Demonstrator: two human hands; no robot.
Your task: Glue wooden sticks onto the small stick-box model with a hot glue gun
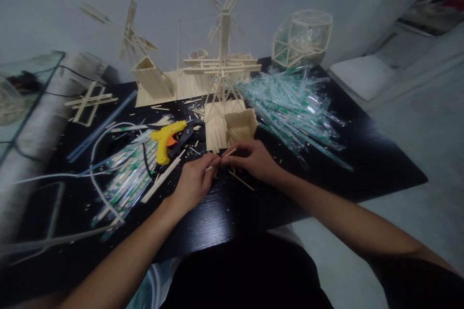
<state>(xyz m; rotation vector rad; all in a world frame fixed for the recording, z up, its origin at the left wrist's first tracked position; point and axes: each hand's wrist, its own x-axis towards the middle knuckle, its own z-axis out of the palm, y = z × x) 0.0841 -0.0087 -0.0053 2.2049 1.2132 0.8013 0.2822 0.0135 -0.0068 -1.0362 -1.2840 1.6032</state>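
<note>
My left hand (195, 179) and my right hand (258, 160) meet fingertip to fingertip just above the black table. Between the right thumb and fingers is a short, pale wooden stick (231, 152), like a piece of chopstick. A small stick end (209, 169) pokes out of my closed left fingers; whether it is the same piece is hidden. Right behind the hands stands a wooden stick model (213, 125) with a square box (243, 123) on its base and windmill blades above. A loose stick (242, 181) lies below my right hand.
A yellow glue gun (168, 140) lies left of the model, its cable looping leftward. Wrapped sticks (128, 178) lie at left, and clear plastic wrappers (297, 106) are heaped at right. Another windmill model (150, 79) and a faceted stick frame (302, 38) stand behind.
</note>
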